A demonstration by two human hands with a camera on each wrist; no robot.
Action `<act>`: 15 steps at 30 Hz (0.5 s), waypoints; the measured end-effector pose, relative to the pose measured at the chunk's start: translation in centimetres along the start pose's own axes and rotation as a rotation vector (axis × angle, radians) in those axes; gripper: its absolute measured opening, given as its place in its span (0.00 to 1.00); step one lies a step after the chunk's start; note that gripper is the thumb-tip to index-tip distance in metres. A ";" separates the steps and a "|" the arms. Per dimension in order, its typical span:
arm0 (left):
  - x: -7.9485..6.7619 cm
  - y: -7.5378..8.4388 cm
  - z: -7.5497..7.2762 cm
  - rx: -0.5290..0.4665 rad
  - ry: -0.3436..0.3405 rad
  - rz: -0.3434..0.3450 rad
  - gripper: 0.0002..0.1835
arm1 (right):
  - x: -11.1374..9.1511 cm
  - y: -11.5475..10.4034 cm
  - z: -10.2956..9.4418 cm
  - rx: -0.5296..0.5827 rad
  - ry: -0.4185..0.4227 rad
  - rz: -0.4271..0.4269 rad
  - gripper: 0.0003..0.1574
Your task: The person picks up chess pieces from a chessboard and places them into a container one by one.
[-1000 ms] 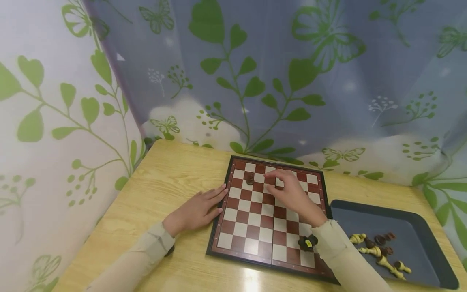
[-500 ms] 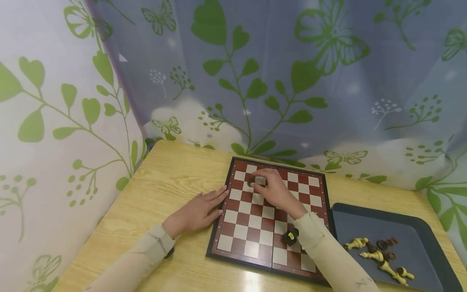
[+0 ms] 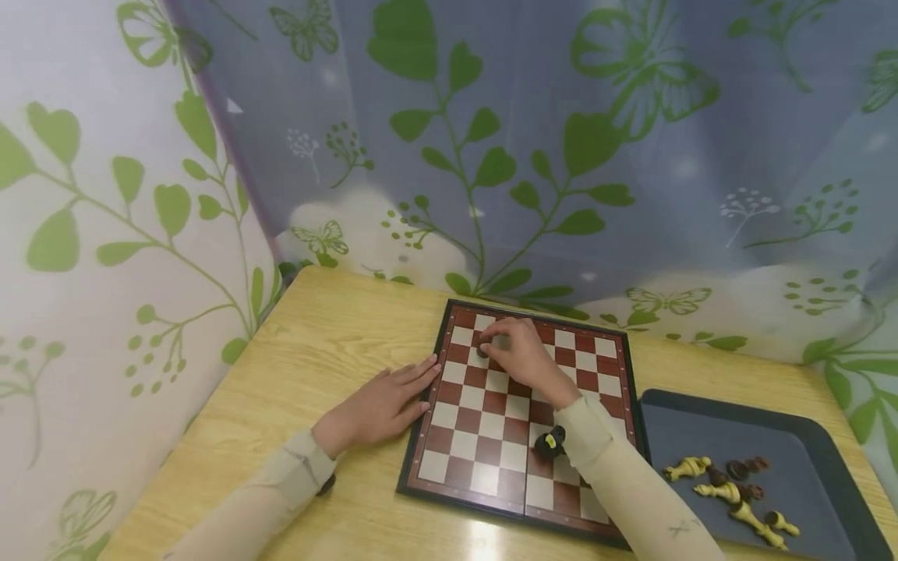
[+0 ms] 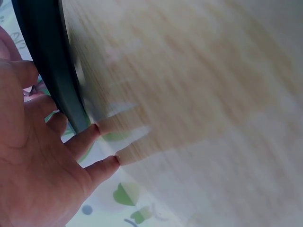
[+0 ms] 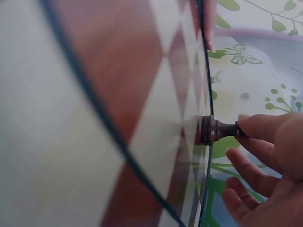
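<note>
My right hand (image 3: pixel 522 358) pinches a dark brown chess piece (image 5: pixel 218 130) between thumb and index finger. The piece stands near the far left corner of a red-and-white chessboard (image 3: pixel 486 477); its wide ringed base is at the board, and the fingertips hide its top. In the right wrist view, the other fingers of my right hand (image 5: pixel 265 165) are loosely bent, apart from the piece. My left hand (image 3: pixel 379 405) lies on the wooden table with straight, spread fingers, their tips at the board's left edge. The left wrist view shows the dark board edge (image 4: pixel 52 61) beside those fingers.
A dark grey tray (image 3: pixel 744 411) sits right of the board, with several pale yellow and dark brown chess pieces lying in it. The wooden table (image 3: pixel 344 319) ends at a leaf-and-butterfly patterned curtain (image 3: pixel 519 179). A small black device (image 3: pixel 550 442) is at my right wrist.
My right hand has moved left across the board from beside the standing dark brown chess piece and taken hold of its top. The left hand has stayed in place.
</note>
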State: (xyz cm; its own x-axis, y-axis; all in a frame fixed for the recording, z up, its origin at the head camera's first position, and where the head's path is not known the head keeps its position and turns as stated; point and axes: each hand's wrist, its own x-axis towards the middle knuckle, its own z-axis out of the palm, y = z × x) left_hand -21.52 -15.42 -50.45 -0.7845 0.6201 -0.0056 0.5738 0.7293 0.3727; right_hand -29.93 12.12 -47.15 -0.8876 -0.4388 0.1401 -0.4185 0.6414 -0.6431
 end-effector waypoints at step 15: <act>0.0 -0.1 0.1 0.025 -0.004 -0.007 0.33 | -1.2 -1.4 -1.3 0.094 0.093 -0.024 0.11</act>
State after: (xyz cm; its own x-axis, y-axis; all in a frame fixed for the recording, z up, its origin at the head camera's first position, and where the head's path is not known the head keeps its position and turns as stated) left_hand -21.59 -15.48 -50.57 -0.7873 0.6164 -0.0119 0.5743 0.7403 0.3495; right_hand -28.52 12.57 -45.46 -0.8932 -0.3904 0.2230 -0.4242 0.5675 -0.7057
